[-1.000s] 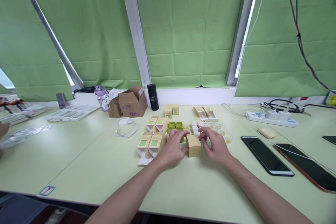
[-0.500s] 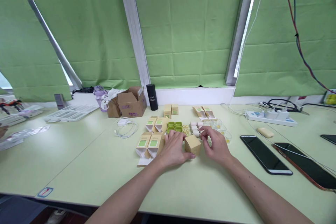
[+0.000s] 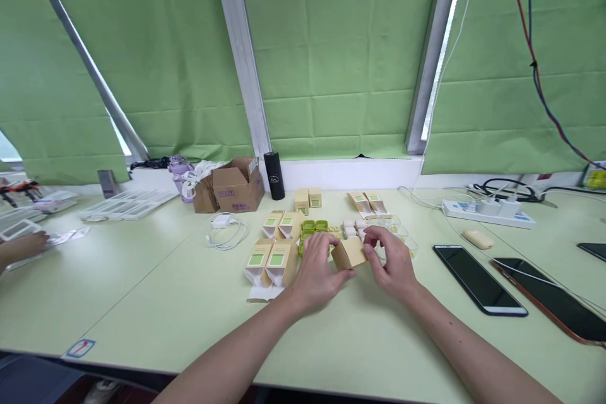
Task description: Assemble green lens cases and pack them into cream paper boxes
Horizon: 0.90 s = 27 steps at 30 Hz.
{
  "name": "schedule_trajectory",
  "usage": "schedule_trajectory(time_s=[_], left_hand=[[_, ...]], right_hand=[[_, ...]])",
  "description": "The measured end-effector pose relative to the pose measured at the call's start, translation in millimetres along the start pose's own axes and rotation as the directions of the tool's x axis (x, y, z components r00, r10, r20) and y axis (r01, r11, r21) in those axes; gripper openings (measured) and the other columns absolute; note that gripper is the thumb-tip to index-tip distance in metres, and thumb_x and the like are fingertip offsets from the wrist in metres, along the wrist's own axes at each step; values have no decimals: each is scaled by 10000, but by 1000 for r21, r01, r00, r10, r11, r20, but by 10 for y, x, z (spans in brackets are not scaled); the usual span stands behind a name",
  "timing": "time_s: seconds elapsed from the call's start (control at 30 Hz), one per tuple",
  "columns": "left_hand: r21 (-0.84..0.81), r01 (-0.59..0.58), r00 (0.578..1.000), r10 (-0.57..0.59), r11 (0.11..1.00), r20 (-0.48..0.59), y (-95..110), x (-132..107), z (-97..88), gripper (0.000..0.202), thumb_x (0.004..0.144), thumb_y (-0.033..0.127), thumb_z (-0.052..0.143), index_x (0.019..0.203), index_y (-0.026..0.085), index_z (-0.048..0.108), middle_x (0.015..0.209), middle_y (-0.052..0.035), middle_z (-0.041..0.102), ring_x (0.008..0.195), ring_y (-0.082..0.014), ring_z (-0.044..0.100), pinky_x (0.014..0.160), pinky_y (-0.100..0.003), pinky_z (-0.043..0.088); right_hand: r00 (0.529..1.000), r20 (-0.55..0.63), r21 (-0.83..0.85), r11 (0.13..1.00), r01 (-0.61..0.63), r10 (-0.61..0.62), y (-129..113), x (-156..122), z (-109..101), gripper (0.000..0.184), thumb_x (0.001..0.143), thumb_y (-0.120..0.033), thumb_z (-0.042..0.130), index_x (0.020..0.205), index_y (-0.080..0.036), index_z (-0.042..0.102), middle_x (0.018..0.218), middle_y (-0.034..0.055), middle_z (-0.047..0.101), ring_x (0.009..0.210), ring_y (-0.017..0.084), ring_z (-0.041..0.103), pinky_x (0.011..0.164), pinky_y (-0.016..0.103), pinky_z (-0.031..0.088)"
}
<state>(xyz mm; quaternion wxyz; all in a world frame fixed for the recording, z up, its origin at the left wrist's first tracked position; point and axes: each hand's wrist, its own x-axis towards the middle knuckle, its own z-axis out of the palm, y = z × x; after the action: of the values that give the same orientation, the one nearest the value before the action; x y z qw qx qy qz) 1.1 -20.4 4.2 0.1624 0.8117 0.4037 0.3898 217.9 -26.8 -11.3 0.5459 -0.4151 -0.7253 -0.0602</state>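
Note:
A small kraft cardboard box [image 3: 349,254] is tilted between my two hands. My left hand [image 3: 319,265] grips its left side, thumb below and fingers above. The fingertips of my right hand [image 3: 389,260] pinch its right edge. Just behind my left hand are green square containers [image 3: 315,225] and small yellowish pieces [image 3: 334,231]. White rounded pieces [image 3: 353,226] and clear plastic cups [image 3: 403,237] lie behind my right hand. To the left stand several kraft boxes with green labels [image 3: 276,259], their white-lined flaps showing.
Two small boxes [image 3: 308,198] and two flap-open boxes [image 3: 369,203] sit farther back. Phones [image 3: 479,279], an earbud case [image 3: 478,239] and a power strip [image 3: 488,213] lie right. A charger [image 3: 222,221], carton [image 3: 238,186] and black bottle [image 3: 274,175] are left. Another person's hand [image 3: 26,246] is far left.
The box has been lifted and tilted, and my right fingertips have come onto its right edge. At far left, the other person's hand has reached farther in.

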Motion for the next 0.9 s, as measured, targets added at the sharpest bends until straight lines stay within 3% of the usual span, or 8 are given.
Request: schedule_trajectory(time_s=[0.07,0.2,0.37,0.47,0.63,0.8,0.9], left_hand=[[12,-125,986,125,992,-107,-43,-4,15,545,801,287,899,1200,259,529,1262,-92,604,1188,-312,565,996,-502,499],[105,-299,916,316,948,-245,-102,16,11,523,868,195,831,1265,263,498,1277,-107,583,1209,-302,581,999,-514,528],[302,-430,804,513,851,-302,-91,44,-46,419,945,147,712,1281,253,485,1202,-106,585,1137,-273,602,959,-499,569],[421,-447,747,588,789,-311,-61,39,-69,394,952,106,671,1267,263,495,1140,-83,592,1074,-252,611,941,-486,576],[486,-456,728,626,746,-278,-41,20,-55,412,934,57,666,1257,266,518,1146,-80,608,1075,-243,600,939,-463,578],[511,-438,729,625,739,-279,-18,17,-23,385,937,33,639,1229,259,528,1134,-81,606,1071,-236,584,937,-444,585],[519,-429,730,622,740,-283,2,7,-11,366,949,39,622,1228,262,538,1135,-83,609,1081,-240,590,949,-442,587]], right_hand=[[1000,-11,38,999,12,-11,-30,-1,-4,204,1031,-281,527,1226,-233,558,959,55,688,818,221,650,727,380,521],[1000,-19,101,995,24,-22,-96,-14,5,287,1019,-310,566,1292,-232,534,1065,93,679,885,242,652,758,413,558],[1000,2,147,989,29,-30,-170,-40,29,401,1000,-305,607,1380,-257,487,1201,133,671,992,282,666,773,456,599],[999,9,173,984,48,-50,-185,-64,53,488,991,-305,637,1439,-264,447,1288,150,650,1049,297,671,799,487,627],[997,-2,163,984,74,-74,-171,-117,115,598,979,-301,677,1506,-270,397,1346,160,618,1025,292,695,835,523,656],[999,0,169,985,37,-37,-174,-139,155,546,985,-282,675,1472,-270,427,1324,154,627,912,256,709,794,510,666],[1000,-15,202,979,20,-18,-186,-137,169,523,983,-274,673,1450,-262,438,1314,152,630,947,261,715,801,506,674]])
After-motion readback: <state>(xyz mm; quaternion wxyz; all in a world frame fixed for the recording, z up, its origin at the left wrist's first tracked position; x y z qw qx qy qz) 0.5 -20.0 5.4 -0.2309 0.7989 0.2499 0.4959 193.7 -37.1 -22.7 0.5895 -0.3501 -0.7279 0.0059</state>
